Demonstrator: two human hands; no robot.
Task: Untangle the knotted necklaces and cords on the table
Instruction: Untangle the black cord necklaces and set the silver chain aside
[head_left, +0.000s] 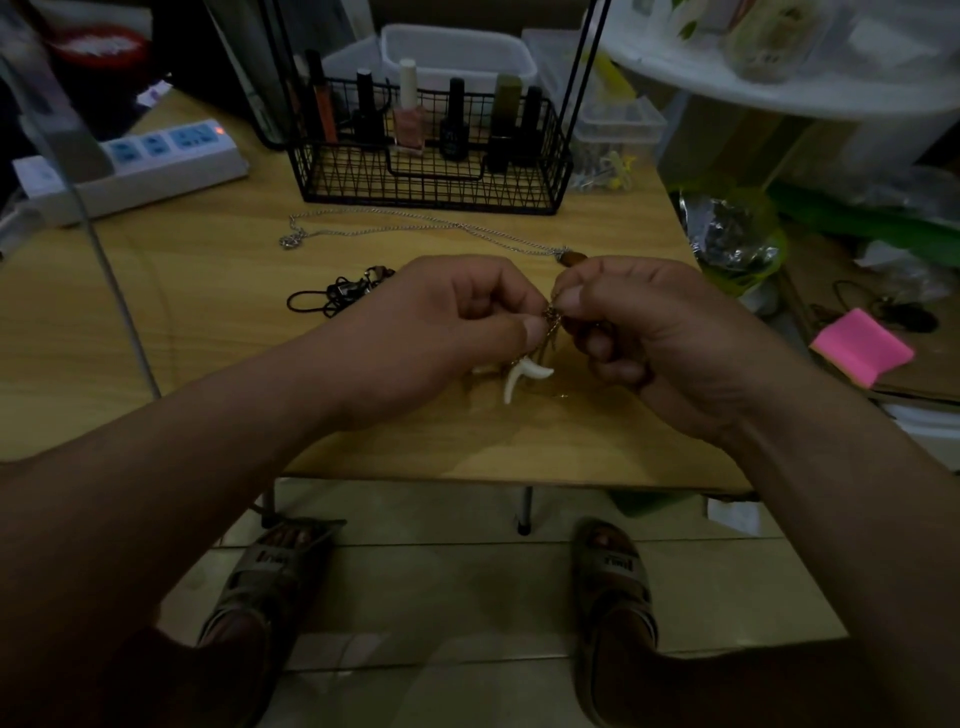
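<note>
Gold-toned and very fine, the knotted chain (551, 317) is held just above the near middle of the wooden table (208, 322), pinched between both hands. The left hand (441, 332) nips it between thumb and forefinger from the left, the right hand (639, 332) does the same from the right, and the other fingers are curled in. White claw-shaped pendants (522, 379) dangle below the pinch. Such a chain looks feather-light, limp and slippery, and its links would likely kink or snap under a hard tug. The hold therefore belongs close on either side of the knot, nails teasing loops loose rather than pulling; the hanging pendants probably drag the knot tighter and want supporting. Left of the hands a black cord (332, 296) lies bunched, softer and grippier by the look; farther off a silver chain (415, 221) lies stretched before a wire basket (426, 176).
</note>
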